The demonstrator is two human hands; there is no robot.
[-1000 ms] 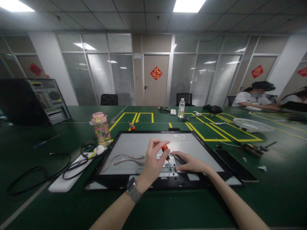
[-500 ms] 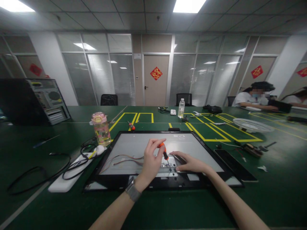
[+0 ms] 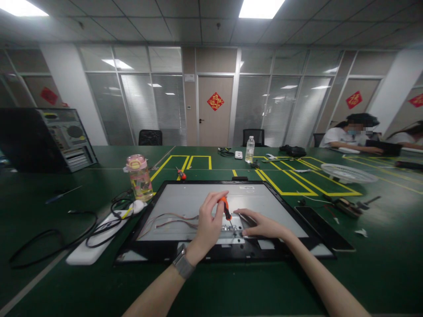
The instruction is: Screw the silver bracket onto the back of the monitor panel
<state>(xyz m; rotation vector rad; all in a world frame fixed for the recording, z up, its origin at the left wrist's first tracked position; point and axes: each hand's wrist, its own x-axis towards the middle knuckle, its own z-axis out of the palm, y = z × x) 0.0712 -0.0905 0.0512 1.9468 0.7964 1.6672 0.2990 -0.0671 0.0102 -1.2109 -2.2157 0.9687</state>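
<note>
A flat display panel (image 3: pixel 185 198) with a grey metal back and black frame lies on the green table. My left hand (image 3: pixel 209 218) is closed round the orange and black handle of a screwdriver (image 3: pixel 225 207), which stands tilted with its shaft pointing down. Its tip meets a silver metal bracket (image 3: pixel 228 241) near the panel's front edge. At the bracket's right side, my right hand (image 3: pixel 262 223) rests with thumb and fingers apart, touching it. Thin wires (image 3: pixel 172 219) run across the panel, left of my left hand.
A white power strip (image 3: pixel 95 242) with black cables and a pink-lidded bottle (image 3: pixel 139 180) stand left. A second screwdriver (image 3: pixel 64 194) lies beyond. Right of the panel are a black phone-like slab (image 3: pixel 324 226) and small parts. A computer case (image 3: pixel 62 141) stands far left; co-workers sit far right.
The screwdriver's handle has turned or tilted very slightly in my left hand. Both hands stay in nearly the same place, and the panel has not moved.
</note>
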